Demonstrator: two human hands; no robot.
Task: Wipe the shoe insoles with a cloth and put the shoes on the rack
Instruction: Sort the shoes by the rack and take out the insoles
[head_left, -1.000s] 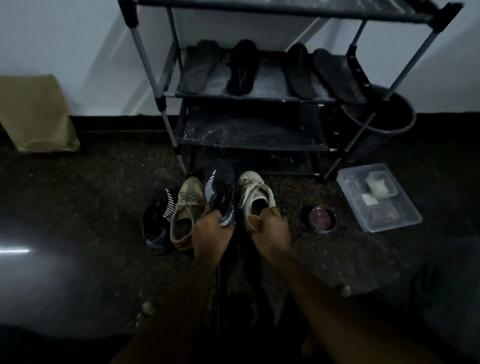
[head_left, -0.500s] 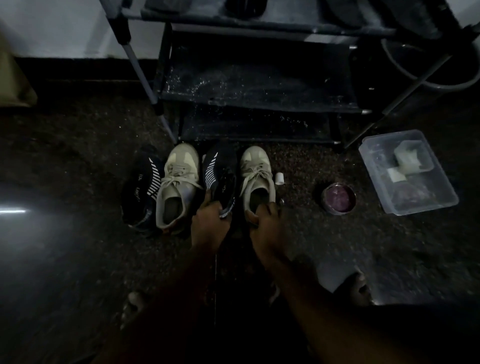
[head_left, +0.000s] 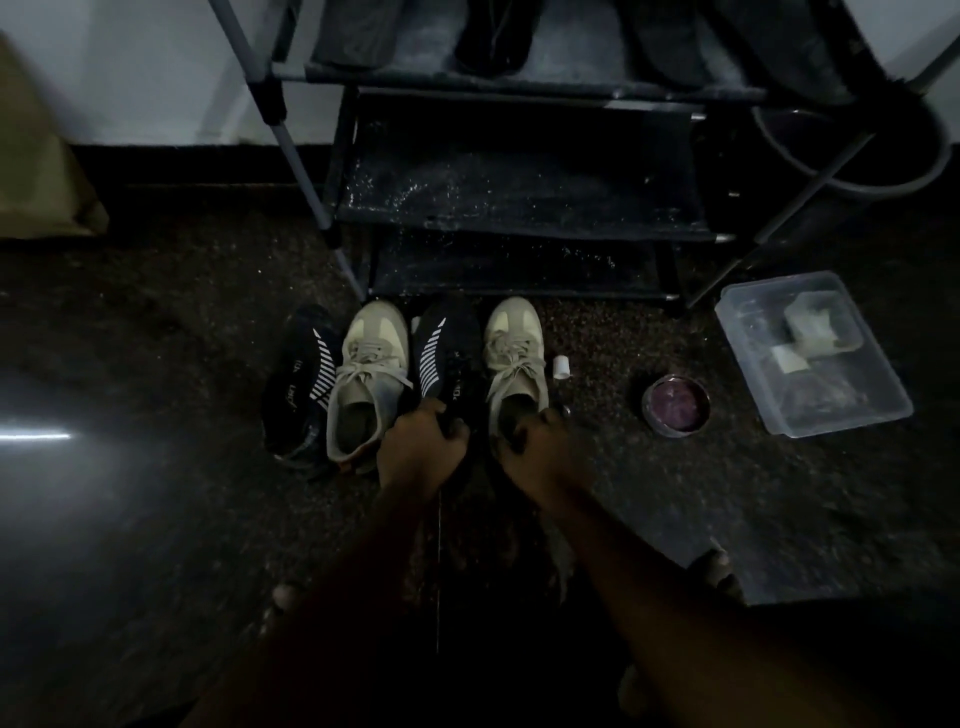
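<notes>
Several shoes stand in a row on the dark floor in front of the shoe rack (head_left: 519, 208). From the left: a black striped shoe (head_left: 298, 379), a beige sneaker (head_left: 371, 374), a second black striped shoe (head_left: 447, 358) and a second beige sneaker (head_left: 517, 358). My left hand (head_left: 418, 452) grips the heel of the second black shoe. My right hand (head_left: 535, 447) grips the heel of the right beige sneaker. Dark insoles (head_left: 358, 31) lie on the rack's upper shelf. No cloth shows.
A clear plastic box (head_left: 810, 353) sits on the floor to the right, a small round tin (head_left: 675, 402) beside it, and a small white cap (head_left: 561, 366) next to the right sneaker. A dark bucket (head_left: 883, 150) stands behind the rack's right leg. A tan bag (head_left: 36, 166) leans at far left.
Both shoes were held slightly raised; they now stand on the floor in the row, my hands still on their heels. The view tipped down and closer to the floor.
</notes>
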